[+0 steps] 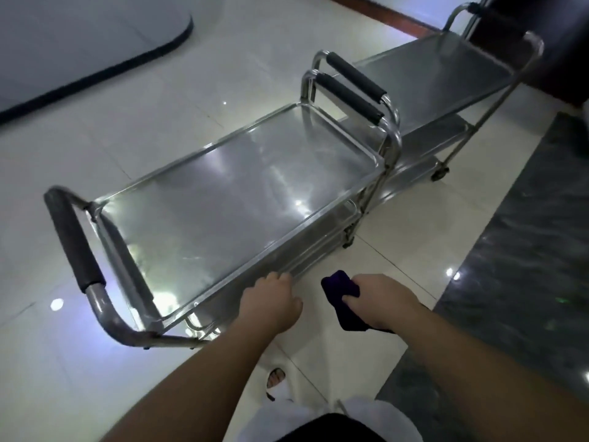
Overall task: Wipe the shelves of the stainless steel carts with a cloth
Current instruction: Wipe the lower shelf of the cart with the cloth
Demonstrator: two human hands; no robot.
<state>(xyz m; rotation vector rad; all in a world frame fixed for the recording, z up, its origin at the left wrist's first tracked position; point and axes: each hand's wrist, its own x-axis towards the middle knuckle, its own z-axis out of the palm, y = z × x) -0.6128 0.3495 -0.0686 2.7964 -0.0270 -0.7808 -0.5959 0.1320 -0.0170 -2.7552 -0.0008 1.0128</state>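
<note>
A stainless steel cart [223, 199] stands in front of me, its bare top shelf shiny with reflections, and lower shelves showing under its near edge. My left hand [271, 301] rests at the near rim of the top shelf, fingers curled over the edge. Just off the cart's near side, above the floor, my right hand [379, 301] grips a dark purple cloth [341, 298]. A second steel cart [446, 78] stands end to end behind the first, at the upper right.
Black foam handles [71, 244] close the near cart's left end, and two more [350, 87] meet where the carts touch. Pale glossy floor tiles surround the carts. A dark marble strip [526, 250] runs along the right. A grey curved mat [79, 43] lies far left.
</note>
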